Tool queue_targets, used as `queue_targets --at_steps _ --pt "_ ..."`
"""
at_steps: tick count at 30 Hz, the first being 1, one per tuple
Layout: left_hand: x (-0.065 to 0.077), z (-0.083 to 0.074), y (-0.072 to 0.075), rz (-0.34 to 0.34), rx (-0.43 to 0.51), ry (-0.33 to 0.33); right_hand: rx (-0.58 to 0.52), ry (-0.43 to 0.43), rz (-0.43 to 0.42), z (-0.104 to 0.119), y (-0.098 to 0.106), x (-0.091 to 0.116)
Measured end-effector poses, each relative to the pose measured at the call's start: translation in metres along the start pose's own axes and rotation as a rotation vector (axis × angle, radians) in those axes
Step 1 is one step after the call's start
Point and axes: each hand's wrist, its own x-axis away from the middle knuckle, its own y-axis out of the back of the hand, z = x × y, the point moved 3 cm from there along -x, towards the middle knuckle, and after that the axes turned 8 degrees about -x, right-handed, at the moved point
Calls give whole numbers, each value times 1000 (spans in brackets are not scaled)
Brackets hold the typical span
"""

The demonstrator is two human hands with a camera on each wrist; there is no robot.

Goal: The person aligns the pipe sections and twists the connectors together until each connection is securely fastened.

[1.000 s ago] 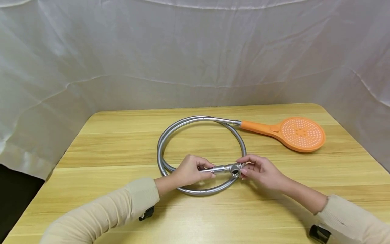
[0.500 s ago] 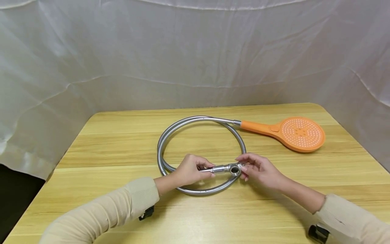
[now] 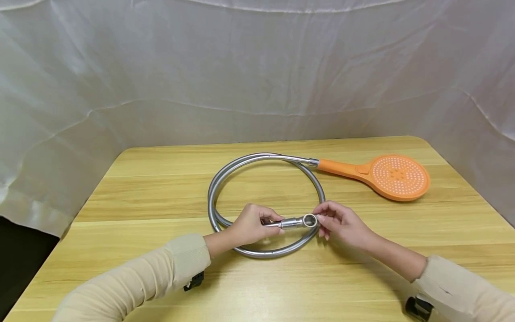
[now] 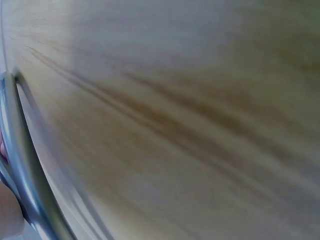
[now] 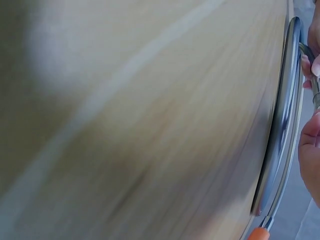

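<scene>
In the head view my left hand pinches the end of a metal shower hose, just behind its chrome connector. A chrome fitting with a round side opening is joined to that connector, the opening facing up toward the head camera. My right hand pinches the fitting's far end between thumb and fingers, hiding that end. Part of the hose fills the left edge of the left wrist view. In the right wrist view, my right hand is at the right edge.
An orange shower head lies at the back right, joined to the hose's other end. The hose lies coiled under both hands on the wooden table. Pale cloth hangs behind the table and at both sides.
The fitting has turned about the hose axis, its round opening swinging from facing the front edge to facing up. My right fingers shifted slightly with it; the left hand stayed put.
</scene>
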Motion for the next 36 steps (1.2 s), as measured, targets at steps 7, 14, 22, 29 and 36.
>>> queue_targets --at_steps 7,14,22,29,36 --pt "0 0 -1 -7 10 3 -12 -22 28 -2 4 4" --pt "0 1 -1 -8 0 18 -52 16 59 -2 3 4" --pt "0 2 -2 -7 -5 22 29 14 12 0 2 3" --pt "0 2 -2 -14 -6 10 50 -4 -20 1 3 2" --pt "0 1 -2 -10 -13 12 68 -25 -46 -2 2 2"
